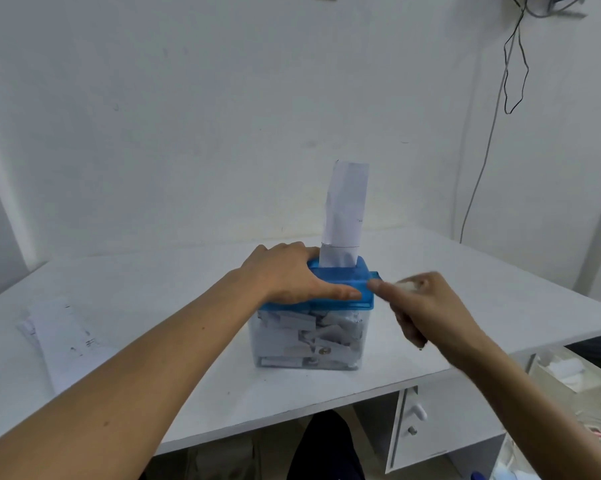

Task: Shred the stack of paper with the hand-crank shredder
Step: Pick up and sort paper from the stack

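Pressing my left hand [288,271] flat, fingers straight, on the blue-lidded shredder [340,289], packed with strips [312,337]; paper [345,209] upright in slot. My right hand [427,306] is blurred: grip unreadable.

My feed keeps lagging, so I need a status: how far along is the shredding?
Done: the clear bin is packed most of the way up with shreds. In hand: one folded sheet stands in the slot, left hand pressing the blue lid, right hand blurred at the crank side, grip unclear. Left: that sheet, plus the sheets lying on the table at the left.
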The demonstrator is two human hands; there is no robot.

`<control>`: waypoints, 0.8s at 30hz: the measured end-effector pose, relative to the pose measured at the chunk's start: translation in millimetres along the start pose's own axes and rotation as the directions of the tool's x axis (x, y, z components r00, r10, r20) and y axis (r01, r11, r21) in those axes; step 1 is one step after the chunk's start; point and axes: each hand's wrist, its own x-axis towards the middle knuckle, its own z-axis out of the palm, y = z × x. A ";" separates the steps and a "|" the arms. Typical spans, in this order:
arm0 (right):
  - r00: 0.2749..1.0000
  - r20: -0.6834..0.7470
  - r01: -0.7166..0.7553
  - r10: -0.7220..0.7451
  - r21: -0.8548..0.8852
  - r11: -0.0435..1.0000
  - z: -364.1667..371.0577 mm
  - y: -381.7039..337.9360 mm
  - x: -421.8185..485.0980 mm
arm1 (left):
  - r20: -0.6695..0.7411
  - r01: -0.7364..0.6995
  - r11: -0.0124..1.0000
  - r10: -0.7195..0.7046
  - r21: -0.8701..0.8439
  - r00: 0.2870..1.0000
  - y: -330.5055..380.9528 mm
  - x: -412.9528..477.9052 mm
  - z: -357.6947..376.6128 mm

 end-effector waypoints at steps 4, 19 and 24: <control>0.991 -0.127 0.033 -0.036 -0.030 0.999 4.2 -4.8 24.1 | -0.029 -0.024 1.000 0.023 -0.009 0.999 -0.3 2.1 1.3; 0.973 -0.161 -0.176 0.167 -0.046 0.983 13.6 -0.4 120.4 | -0.060 -0.073 0.997 0.074 0.029 0.995 -3.4 1.6 6.9; 0.955 -0.142 -0.275 0.259 -0.110 0.955 31.6 35.8 105.7 | -0.068 -0.060 0.998 0.062 0.027 0.996 -2.5 0.3 8.3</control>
